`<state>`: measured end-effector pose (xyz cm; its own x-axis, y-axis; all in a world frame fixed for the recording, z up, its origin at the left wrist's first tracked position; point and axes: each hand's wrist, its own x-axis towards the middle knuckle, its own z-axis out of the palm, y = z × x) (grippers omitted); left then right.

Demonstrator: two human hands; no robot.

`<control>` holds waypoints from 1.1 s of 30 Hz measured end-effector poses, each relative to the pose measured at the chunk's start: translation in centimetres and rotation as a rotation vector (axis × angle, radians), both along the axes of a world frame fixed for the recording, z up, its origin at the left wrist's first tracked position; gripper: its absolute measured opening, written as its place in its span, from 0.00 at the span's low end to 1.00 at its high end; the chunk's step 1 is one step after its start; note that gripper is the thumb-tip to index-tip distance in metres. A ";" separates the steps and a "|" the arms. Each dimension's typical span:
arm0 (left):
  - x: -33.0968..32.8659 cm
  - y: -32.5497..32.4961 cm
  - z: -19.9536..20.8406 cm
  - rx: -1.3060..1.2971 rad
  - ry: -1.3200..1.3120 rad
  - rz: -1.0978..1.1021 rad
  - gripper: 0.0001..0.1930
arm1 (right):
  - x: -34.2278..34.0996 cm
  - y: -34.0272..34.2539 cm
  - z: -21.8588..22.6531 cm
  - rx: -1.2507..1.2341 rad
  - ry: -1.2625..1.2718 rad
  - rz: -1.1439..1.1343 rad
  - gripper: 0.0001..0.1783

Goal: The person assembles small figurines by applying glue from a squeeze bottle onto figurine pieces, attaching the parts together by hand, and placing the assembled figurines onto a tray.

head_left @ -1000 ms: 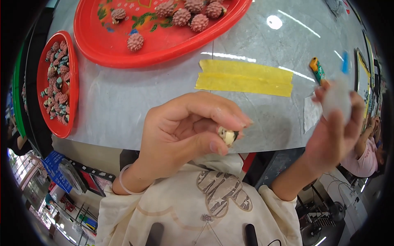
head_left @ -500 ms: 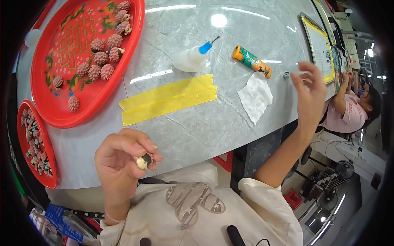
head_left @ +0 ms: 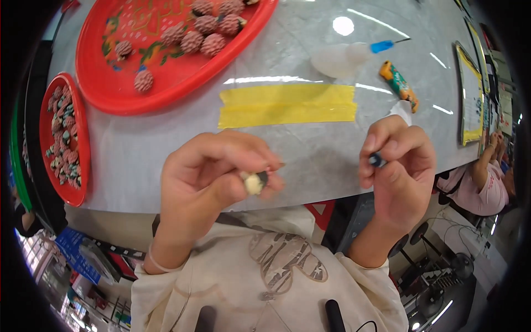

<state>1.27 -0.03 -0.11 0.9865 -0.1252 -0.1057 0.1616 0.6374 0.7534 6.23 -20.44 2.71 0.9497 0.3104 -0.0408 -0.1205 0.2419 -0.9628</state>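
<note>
Between the thumb and fingers of my left hand (head_left: pixel 199 180) is a small figurine (head_left: pixel 254 183), cream and dark with a bit of pink, slightly blurred. My right hand (head_left: pixel 405 171) pinches a tiny dark blue, roundish piece (head_left: pixel 377 160) with a pale spot; its exact kind does not show. Both hands are raised over the table's near edge, a little apart. Beyond my left hand, yellow tape (head_left: pixel 287 106) is stuck to the table. A white tissue (head_left: pixel 401 111) shows partly behind my right hand.
A large red tray (head_left: pixel 105 88) with several pink bumpy figurines stands far left, a smaller full red tray (head_left: pixel 83 144) nearer. A clear bottle (head_left: pixel 343 60) with a blue needle tip and an orange-green tube (head_left: pixel 399 86) lie beyond. At right sits a co-worker (head_left: pixel 481 191).
My right hand has come in from the far right and now holds the tiny dark piece. My left hand moved right, still holding the figurine. The whole view has shifted.
</note>
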 end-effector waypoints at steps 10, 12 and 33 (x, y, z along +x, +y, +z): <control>0.2 -0.1 0.8 0.009 0.168 0.030 0.19 | -0.7 4.7 0.0 -0.200 -0.347 0.124 0.14; 0.1 0.0 0.7 0.002 0.173 0.027 0.19 | -1.1 5.2 -0.4 -0.211 -0.482 0.050 0.15; 0.0 -0.4 0.0 0.276 -0.051 0.130 0.14 | -2.1 6.1 -1.0 -0.420 -0.633 -0.111 0.10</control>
